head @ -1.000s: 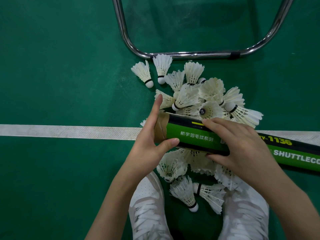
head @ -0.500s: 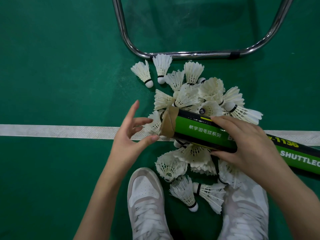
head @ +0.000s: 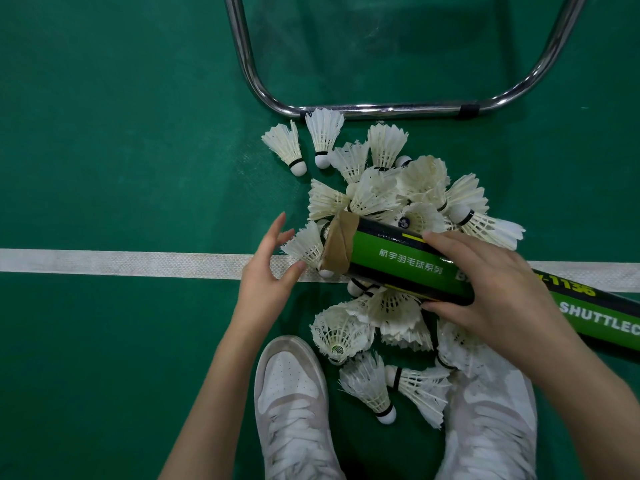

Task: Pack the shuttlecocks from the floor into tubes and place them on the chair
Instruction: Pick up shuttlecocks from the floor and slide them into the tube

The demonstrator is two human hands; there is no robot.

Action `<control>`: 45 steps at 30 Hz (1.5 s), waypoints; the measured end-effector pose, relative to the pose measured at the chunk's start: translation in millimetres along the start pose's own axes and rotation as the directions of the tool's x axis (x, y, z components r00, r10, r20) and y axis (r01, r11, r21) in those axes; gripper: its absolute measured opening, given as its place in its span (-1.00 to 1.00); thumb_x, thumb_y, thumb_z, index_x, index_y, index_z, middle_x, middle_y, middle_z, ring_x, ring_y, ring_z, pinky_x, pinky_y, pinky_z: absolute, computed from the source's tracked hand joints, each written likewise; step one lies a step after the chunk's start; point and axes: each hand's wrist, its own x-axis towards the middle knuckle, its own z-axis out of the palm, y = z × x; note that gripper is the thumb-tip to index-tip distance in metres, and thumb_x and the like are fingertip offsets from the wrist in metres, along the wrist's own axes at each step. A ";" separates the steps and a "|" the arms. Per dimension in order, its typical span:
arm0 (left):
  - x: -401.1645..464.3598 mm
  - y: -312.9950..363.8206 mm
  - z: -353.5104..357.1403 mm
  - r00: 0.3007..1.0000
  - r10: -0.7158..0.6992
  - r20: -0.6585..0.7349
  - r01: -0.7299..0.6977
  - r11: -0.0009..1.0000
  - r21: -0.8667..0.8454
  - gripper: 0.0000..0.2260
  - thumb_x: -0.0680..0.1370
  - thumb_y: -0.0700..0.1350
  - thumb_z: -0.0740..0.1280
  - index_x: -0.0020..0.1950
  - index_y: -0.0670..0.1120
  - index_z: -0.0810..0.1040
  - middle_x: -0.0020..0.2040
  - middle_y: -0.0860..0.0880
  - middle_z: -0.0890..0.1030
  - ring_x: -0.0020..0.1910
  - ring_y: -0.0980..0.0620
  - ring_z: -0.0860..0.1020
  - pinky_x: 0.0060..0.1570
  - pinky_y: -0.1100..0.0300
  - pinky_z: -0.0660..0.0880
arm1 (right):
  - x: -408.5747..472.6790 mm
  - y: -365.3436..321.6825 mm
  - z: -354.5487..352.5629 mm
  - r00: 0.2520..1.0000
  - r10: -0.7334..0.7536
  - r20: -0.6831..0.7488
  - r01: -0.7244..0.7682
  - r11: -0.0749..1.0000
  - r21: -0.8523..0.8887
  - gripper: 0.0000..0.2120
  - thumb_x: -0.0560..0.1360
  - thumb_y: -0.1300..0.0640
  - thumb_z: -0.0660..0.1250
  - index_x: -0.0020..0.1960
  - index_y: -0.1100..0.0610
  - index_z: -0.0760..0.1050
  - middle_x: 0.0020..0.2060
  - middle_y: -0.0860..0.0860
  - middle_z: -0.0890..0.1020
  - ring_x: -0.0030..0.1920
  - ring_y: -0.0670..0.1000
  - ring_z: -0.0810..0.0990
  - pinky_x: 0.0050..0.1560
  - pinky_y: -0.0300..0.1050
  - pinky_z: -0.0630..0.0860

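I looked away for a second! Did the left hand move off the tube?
Yes. The left hand slid left off the tube, along the white line, fingers open.

Shuttlecock pile (head: 391,199) between chair frame (head: 381,109) and shoes (head: 294,407).
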 end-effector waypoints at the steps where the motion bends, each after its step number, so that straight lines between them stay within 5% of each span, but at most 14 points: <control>1: -0.2 -0.2 0.8 1.000 -0.008 -0.005 0.008 1.000 -0.003 -0.39 0.53 -0.20 0.37 0.46 0.20 0.21 0.21 0.18 0.51 0.27 0.23 0.38 0.26 0.24 0.24 | -0.1 0.0 0.1 1.000 0.001 0.001 -0.001 1.000 0.004 -0.16 0.18 -0.03 0.56 0.39 -0.03 0.28 0.22 0.01 0.52 0.17 0.11 0.51 0.14 0.06 0.36; 13: -7.6 0.6 8.2 0.992 -0.050 -0.119 0.043 0.997 -0.056 -0.49 0.49 -0.25 0.40 0.32 0.21 0.41 -0.20 0.09 0.61 -0.08 0.26 0.56 0.01 0.57 0.32 | -0.4 -0.4 0.2 1.000 -0.004 -0.009 0.004 1.000 -0.016 -0.15 0.17 -0.04 0.57 0.38 -0.03 0.29 0.20 0.01 0.53 0.14 0.11 0.53 0.12 0.06 0.38; 19: -7.2 25.4 -8.8 0.971 -0.043 -0.236 -0.016 0.970 -0.242 -0.52 0.48 -0.24 0.43 0.29 0.18 0.44 -0.25 0.03 0.61 -0.10 0.11 0.61 0.28 0.01 0.44 | -1.0 0.8 0.4 1.000 -0.007 -0.011 0.007 1.000 -0.020 -0.15 0.17 -0.04 0.57 0.38 -0.02 0.30 0.20 0.02 0.53 0.14 0.11 0.53 0.11 0.06 0.39; 24: -7.1 52.1 -23.1 0.955 0.027 -0.295 -0.135 0.927 -0.350 -0.52 0.46 -0.28 0.43 0.28 0.12 0.45 -0.31 0.05 0.57 -0.16 0.14 0.57 0.16 0.12 0.51 | -0.1 0.3 1.1 1.000 -0.005 -0.005 0.005 1.000 -0.011 -0.15 0.17 -0.03 0.57 0.38 -0.02 0.30 0.21 0.01 0.53 0.15 0.11 0.52 0.12 0.07 0.38; 30: -12.5 63.1 -23.3 0.973 0.073 -0.221 -0.158 0.903 -0.398 -0.49 0.45 -0.31 0.43 0.26 0.14 0.44 -0.33 0.07 0.60 -0.16 0.10 0.59 0.16 0.11 0.51 | -0.9 0.3 1.3 1.000 -0.011 -0.010 0.010 0.999 -0.033 -0.14 0.16 -0.03 0.57 0.39 -0.02 0.29 0.20 0.02 0.54 0.14 0.11 0.53 0.11 0.06 0.38; 37: -20.9 66.8 -9.8 0.992 0.126 0.024 -0.100 0.875 -0.474 -0.58 0.50 -0.28 0.33 0.26 0.12 0.41 -0.33 0.06 0.60 -0.24 0.15 0.56 -0.09 0.35 0.49 | 0.6 -0.3 3.5 1.000 -0.025 -0.012 0.025 0.999 -0.021 -0.14 0.16 -0.02 0.58 0.38 -0.01 0.31 0.20 0.04 0.54 0.15 0.12 0.53 0.12 0.07 0.39; 40: -24.4 67.2 -5.2 0.988 0.140 0.063 -0.095 0.880 -0.465 -0.67 0.53 -0.13 0.29 0.27 0.13 0.42 -0.33 0.01 0.52 -0.24 0.11 0.48 -0.13 0.36 0.44 | 0.1 -0.3 3.0 1.000 -0.024 -0.013 0.024 1.000 -0.018 -0.14 0.15 -0.01 0.58 0.38 -0.01 0.31 0.20 0.04 0.54 0.15 0.12 0.53 0.13 0.07 0.38; 45: -27.3 70.1 -1.0 0.982 0.139 0.129 -0.064 0.883 -0.464 -0.53 0.44 -0.07 0.45 0.28 0.16 0.38 -0.31 0.08 0.58 -0.21 0.17 0.55 -0.03 0.29 0.46 | -0.1 -1.3 3.3 1.000 -0.029 -0.011 0.029 1.000 0.001 -0.15 0.16 0.00 0.58 0.38 -0.02 0.29 0.21 0.02 0.53 0.16 0.11 0.52 0.13 0.06 0.37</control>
